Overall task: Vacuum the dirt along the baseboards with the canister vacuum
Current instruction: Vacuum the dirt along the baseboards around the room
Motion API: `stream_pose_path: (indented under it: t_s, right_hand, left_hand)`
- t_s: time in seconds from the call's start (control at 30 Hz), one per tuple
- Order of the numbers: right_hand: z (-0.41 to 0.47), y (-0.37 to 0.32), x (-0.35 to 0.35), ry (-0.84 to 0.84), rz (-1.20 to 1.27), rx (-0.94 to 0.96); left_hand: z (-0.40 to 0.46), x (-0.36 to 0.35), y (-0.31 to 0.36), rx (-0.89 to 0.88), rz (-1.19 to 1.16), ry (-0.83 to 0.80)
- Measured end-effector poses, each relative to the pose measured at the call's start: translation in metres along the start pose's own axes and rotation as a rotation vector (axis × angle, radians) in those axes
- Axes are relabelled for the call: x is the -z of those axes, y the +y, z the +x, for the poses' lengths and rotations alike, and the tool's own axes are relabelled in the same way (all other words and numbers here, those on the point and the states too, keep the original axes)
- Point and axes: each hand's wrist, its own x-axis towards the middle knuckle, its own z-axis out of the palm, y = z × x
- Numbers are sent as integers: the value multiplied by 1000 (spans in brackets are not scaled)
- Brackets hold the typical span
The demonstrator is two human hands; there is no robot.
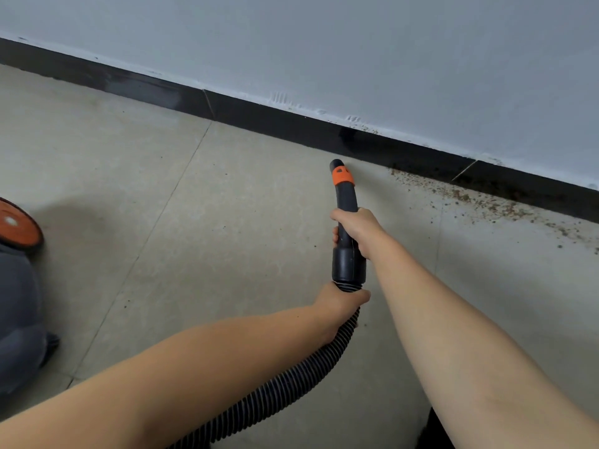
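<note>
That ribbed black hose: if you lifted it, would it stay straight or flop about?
Probably flop: the ribbed hose curves loosely below the left hand. The black handle tube, gripped by the right hand, looks rigid. The hose likely feels light, since one hand holds it.

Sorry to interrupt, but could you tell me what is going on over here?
A person is vacuuming along the baseboard. The right hand grips the black nozzle handle, and the left hand holds the ribbed hose just behind it. The nozzle tip points at the baseboard; brown dirt lies to its right, not yet picked up.
</note>
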Motion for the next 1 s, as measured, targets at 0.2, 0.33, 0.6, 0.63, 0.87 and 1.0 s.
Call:
stream_pose_path:
  t_s: [0.2,0.33,0.6,0.63,0.87,1.0]
  right_hand:
    - [-32,27,41,107,11,-27]
    - [-51,50,71,175,29,-86]
    - [-72,78,94,280,175,-121]
    - [-74,79,93,273,177,-126]
    - [-93,110,121,446,388,-181]
    - [-88,109,122,419,406,-145]
  left_hand:
    - [-18,-32,-21,35,120,-114]
    - [-26,-55,-39,64,183,-195]
    - [-32,-62,-55,110,310,-316]
    - [-34,-62,-56,118,319,-325]
    - [-45,-71,-62,106,460,-403]
    - [-40,-74,-61,81,441,-388]
